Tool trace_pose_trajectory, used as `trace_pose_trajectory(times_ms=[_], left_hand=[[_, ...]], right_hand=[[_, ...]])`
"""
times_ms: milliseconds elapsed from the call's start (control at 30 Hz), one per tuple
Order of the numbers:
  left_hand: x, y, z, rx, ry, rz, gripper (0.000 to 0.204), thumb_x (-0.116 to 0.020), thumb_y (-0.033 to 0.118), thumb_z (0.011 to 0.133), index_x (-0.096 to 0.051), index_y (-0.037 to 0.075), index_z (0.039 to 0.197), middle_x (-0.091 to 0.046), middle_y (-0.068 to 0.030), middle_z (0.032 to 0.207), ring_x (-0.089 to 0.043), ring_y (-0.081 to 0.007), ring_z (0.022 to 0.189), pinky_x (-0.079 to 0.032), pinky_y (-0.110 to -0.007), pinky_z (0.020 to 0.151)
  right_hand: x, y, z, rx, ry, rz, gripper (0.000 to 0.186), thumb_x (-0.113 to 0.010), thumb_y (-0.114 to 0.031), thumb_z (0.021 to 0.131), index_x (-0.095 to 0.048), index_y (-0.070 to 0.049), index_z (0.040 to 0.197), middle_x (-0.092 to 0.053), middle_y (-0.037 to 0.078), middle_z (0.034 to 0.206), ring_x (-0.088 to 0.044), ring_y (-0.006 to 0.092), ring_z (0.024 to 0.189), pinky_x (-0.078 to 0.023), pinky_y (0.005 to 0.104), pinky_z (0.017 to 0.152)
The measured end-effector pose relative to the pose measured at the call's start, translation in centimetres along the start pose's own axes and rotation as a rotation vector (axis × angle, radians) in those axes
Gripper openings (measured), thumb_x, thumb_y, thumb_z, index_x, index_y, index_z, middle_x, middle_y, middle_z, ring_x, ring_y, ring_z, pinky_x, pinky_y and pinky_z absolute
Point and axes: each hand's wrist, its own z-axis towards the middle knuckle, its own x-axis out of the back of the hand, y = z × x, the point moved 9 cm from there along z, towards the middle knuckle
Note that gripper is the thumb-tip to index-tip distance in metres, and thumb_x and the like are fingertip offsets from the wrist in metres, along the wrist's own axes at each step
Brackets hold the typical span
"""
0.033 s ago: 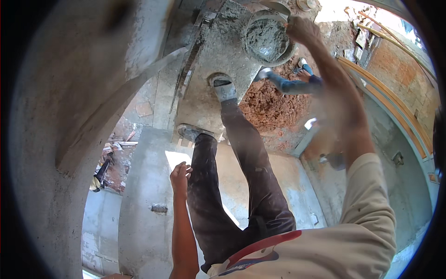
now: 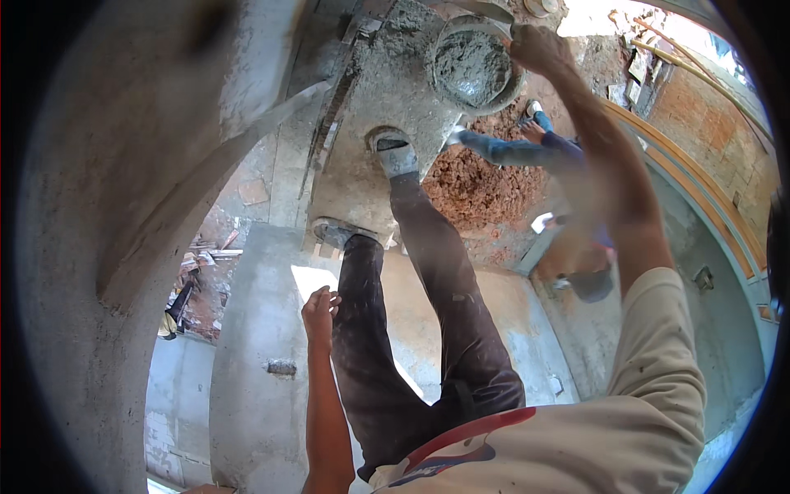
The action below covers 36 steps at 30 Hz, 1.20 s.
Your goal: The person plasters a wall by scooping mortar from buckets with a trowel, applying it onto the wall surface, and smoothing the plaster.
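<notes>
My right hand [image 2: 539, 48] is stretched far out and closed round the handle of a trowel [image 2: 485, 10]. Its metal blade lies over the far rim of a round bucket [image 2: 436, 78]. Wet grey mortar [image 2: 471, 66] fills the bucket, which stands on a mortar-smeared concrete ledge [image 2: 354, 156]. My left hand [image 2: 319, 313] hangs beside my left knee. Its fingers are loosely bent and apart, and I see nothing in them.
My feet stand on the ledge beside a rough plastered wall [image 2: 123, 206]. Below right, another person in blue trousers [image 2: 514, 151] is near a heap of reddish soil [image 2: 473, 185], partly hidden by my right arm. Long yellowish poles [image 2: 687, 67] lie at the far right.
The other person has shifted, and more of their head and dark cap now shows beside my right arm. My right hand and the trowel have barely moved; my left hand stays put.
</notes>
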Motion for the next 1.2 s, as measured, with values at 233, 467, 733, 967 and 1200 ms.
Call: trace_pose_trajectory(times_ms=[233,467,733,967,1200], left_hand=[[-1.1,-2.3,-1.8,0.119,-0.029,-0.008,0.036,-0.057,0.022,0.101,-0.063,-0.001,0.128,-0.072,-0.0082,0.107,-0.069,-0.014,0.092,-0.052,-0.024,0.076],[-3.7,-1.1,-0.2,0.108,-0.04,-0.046,0.036,-0.058,0.023,0.101,-0.063,-0.001,0.128,-0.072,-0.0076,0.107,-0.069,-0.0133,0.093,-0.052,-0.024,0.077],[-1.7,-1.1,0.3,0.073,-0.026,-0.055,0.035,-0.055,0.023,0.102,-0.062,0.0,0.129,-0.071,-0.0069,0.107,-0.069,-0.0139,0.093,-0.052,-0.026,0.077],[-0.7,-2.2,1.4,0.11,0.021,0.006,0.034,-0.056,0.022,0.101,-0.064,0.001,0.127,-0.072,-0.0067,0.104,-0.069,-0.0136,0.092,-0.051,-0.026,0.076],[-5.4,1.3,0.4,0.066,-0.114,-0.111,0.037,-0.055,0.021,0.1,-0.062,-0.002,0.128,-0.071,-0.0088,0.108,-0.069,-0.0145,0.092,-0.051,-0.025,0.075]], right_hand=[[-0.9,2.9,-12.6,0.347,-0.268,-0.369,0.023,-0.054,-0.031,0.096,-0.07,-0.018,0.107,-0.067,0.01,0.071,-0.067,0.0223,0.062,-0.052,0.0417,0.05],[-5.6,-7.9,-10.1,0.392,-0.019,-0.111,0.026,-0.055,-0.024,0.101,-0.06,-0.013,0.125,-0.067,0.007,0.089,-0.062,0.0174,0.067,-0.054,0.0342,0.057],[-4.5,-3.0,-1.5,-0.055,0.106,0.181,0.027,-0.049,-0.029,0.103,-0.064,-0.007,0.104,-0.064,0.007,0.069,-0.062,0.0194,0.055,-0.047,0.0388,0.046],[-2.5,-6.7,-5.2,0.119,-0.017,0.002,0.033,-0.043,-0.023,0.105,-0.065,0.001,0.115,-0.054,-0.001,0.058,-0.046,0.0083,0.043,-0.04,0.0297,0.036],[-3.3,-6.4,-1.9,0.154,0.012,-0.133,0.036,-0.04,-0.013,0.103,-0.061,-0.004,0.131,-0.055,-0.002,0.061,-0.041,0.0055,0.044,-0.033,0.0267,0.034]])
